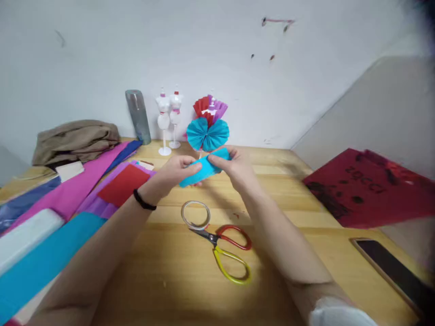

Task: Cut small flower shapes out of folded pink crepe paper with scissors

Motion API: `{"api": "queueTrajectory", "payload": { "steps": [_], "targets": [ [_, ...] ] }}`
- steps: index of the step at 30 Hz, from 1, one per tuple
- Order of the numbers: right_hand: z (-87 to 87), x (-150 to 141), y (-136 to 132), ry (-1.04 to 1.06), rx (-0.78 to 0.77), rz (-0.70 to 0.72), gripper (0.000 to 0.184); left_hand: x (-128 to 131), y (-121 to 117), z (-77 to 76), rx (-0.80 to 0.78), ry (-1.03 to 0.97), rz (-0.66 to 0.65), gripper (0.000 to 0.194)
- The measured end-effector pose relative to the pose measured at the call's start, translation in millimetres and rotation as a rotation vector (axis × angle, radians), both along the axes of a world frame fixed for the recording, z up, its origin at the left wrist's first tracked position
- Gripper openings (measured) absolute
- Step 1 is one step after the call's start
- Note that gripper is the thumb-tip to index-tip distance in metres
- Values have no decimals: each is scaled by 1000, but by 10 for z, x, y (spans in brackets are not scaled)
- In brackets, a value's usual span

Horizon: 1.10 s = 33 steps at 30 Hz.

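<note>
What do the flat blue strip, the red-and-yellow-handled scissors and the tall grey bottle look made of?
Flat blue strip: probably paper, given its thin, matte look.
Red-and-yellow-handled scissors: dark, slim, likely metal blades; probably plastic-coated handles, from glossy highlights.
Tall grey bottle: metal or plastic; its soft sheen fits either.

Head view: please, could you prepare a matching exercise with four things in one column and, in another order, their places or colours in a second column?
Things
1. scissors
2. blue paper strip
3. smartphone
4. bottle

Descriptions
A. stands left of the white miniature mannequins
B. has one red handle and one yellow handle
C. lies at the lower right of the picture
D. held by the left hand and right hand

Right pairs: 1-B, 2-D, 3-C, 4-A
</note>
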State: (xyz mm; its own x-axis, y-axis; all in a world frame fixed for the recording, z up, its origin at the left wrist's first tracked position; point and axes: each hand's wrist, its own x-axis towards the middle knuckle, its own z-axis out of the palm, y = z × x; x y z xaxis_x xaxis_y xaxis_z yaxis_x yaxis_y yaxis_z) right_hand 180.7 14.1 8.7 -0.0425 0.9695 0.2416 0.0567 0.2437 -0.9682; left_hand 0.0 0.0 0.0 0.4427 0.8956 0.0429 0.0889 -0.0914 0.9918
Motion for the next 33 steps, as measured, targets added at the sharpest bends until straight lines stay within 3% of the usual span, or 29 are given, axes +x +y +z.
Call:
{"api": "queueTrajectory", "payload": {
  "steps": [5,8,11,16,21,26,28,30,33],
  "targets": [
    [-108,50,31,39,11,-54,27,-37,83,5,-5,-51,16,59],
    [-136,150,33,51,30,104,48,-76,106,-12,-6,-58,59,47],
    [-119,259,31,-31,170,293,76,-129,112,-20,-27,-72,55,42],
    [-115,295,53,-118,295,292,39,-191,98,-4,-92,-28,-48,43],
    [-142,230,65,-72,223,191,13,-206,101,-8,-107,-34,-63,47],
    [-124,203,45,-74,55,95,20,-175,102,7,136,163,21,61],
    [-113,196,37,-89,24,63,23,-157,89,10,185,240,15,52],
    [-99,194,29,-83,8,67,26,-147,75,4,134,241,20,38],
    [-81,202,21,-21,-47,179,48,-150,67,-16,-20,157,96,40]
  ]
}}
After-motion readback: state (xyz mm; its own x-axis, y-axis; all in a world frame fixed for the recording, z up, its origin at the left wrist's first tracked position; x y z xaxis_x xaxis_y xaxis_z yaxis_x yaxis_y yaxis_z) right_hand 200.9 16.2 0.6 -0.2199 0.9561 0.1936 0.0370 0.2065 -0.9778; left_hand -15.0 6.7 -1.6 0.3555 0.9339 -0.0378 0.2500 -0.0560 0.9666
